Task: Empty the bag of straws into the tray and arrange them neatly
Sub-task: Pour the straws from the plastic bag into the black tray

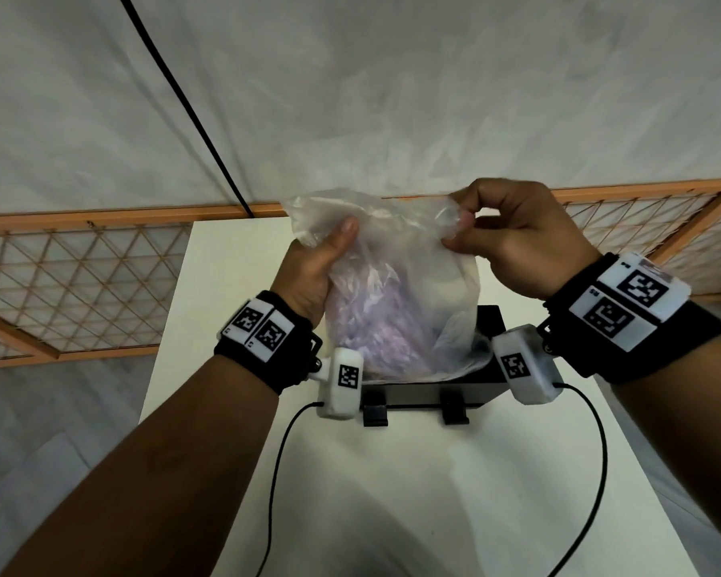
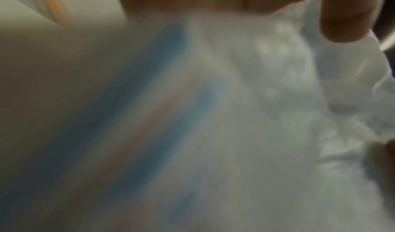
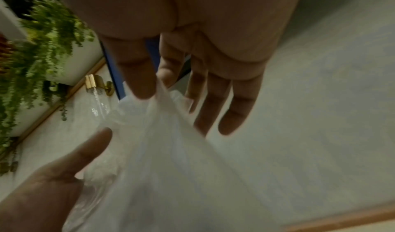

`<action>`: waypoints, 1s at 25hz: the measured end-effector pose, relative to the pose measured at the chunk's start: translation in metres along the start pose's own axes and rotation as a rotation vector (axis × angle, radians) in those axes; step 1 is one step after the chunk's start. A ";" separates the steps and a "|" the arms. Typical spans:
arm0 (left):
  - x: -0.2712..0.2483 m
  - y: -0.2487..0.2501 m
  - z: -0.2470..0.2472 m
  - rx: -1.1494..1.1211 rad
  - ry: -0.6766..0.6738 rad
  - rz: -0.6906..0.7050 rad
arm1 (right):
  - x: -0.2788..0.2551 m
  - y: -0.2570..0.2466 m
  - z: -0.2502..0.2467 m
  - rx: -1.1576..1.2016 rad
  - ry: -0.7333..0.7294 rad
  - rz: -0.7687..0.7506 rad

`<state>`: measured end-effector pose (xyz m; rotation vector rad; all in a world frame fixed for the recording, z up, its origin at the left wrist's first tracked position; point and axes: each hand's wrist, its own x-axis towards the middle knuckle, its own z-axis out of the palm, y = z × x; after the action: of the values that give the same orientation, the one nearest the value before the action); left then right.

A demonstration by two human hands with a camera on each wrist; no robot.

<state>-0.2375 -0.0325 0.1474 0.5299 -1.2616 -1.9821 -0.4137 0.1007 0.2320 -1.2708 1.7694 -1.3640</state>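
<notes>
A clear plastic bag (image 1: pixel 400 281) with pinkish straws (image 1: pixel 367 322) bunched inside is held up above a black tray (image 1: pixel 433 393) on the white table (image 1: pixel 433 493). My left hand (image 1: pixel 321 260) grips the bag's left side, thumb on its front. My right hand (image 1: pixel 513 235) pinches the bag's upper right corner between thumb and forefinger. In the right wrist view the bag (image 3: pixel 171 168) hangs from that pinch, and the left hand (image 3: pixel 53 185) shows at lower left. The left wrist view is blurred; the bag (image 2: pixel 278 117) fills it, with blue stripes showing through.
The tray has two black clips (image 1: pixel 375 410) on its near side and is mostly hidden by the bag. Two black cables (image 1: pixel 275 472) run from the wrist cameras over the table. An orange lattice frame (image 1: pixel 80 285) lies on the floor behind.
</notes>
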 end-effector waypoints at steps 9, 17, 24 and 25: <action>-0.009 0.008 -0.001 0.084 0.078 0.114 | 0.007 -0.033 0.002 -0.103 -0.002 -0.162; -0.014 0.003 -0.008 0.044 0.068 0.055 | 0.002 -0.055 -0.004 -0.011 0.023 -0.189; -0.032 0.019 -0.006 0.212 0.045 0.082 | -0.001 -0.073 -0.007 -0.046 0.126 -0.408; -0.035 0.026 -0.006 0.280 0.072 0.135 | -0.002 -0.077 -0.009 -0.067 0.143 -0.457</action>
<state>-0.2013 -0.0171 0.1668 0.6282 -1.4988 -1.6710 -0.3945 0.1032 0.3066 -1.7285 1.6917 -1.6880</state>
